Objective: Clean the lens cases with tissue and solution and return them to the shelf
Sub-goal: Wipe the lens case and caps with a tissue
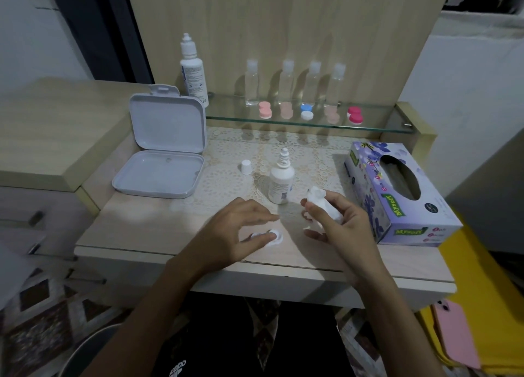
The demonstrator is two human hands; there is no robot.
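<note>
A white lens case [268, 238] lies on the wooden surface [147, 235] near its front edge, directly under the left hand [235, 229]. That hand arches over it with fingers spread and bent; the thumb tip touches the case's near side, while the index finger hangs above its far side. Its grip is wide and loose, not closed round the case.

The right hand [337, 223] is held just to the right of the case and apart from it, its grip closed on a crumpled white tissue [320, 203] that sticks up above the fingers. A small pale piece sits on the surface below that hand, too blurred to name.

Behind the hands stands a small white solution bottle [281, 178] with its nozzle bare; its white cap [246, 167] rests to the left on the lace mat [312, 155]. The label print is too small to read.

At the right, the purple tissue box [397, 195] reads "Mysoft" in green on two sides.

On the glass shelf [226, 118] sit five more lens cases: pink [265, 110], pale peach [287, 110], blue and white [306, 111], another peach [331, 114], and magenta [355, 114].
</note>
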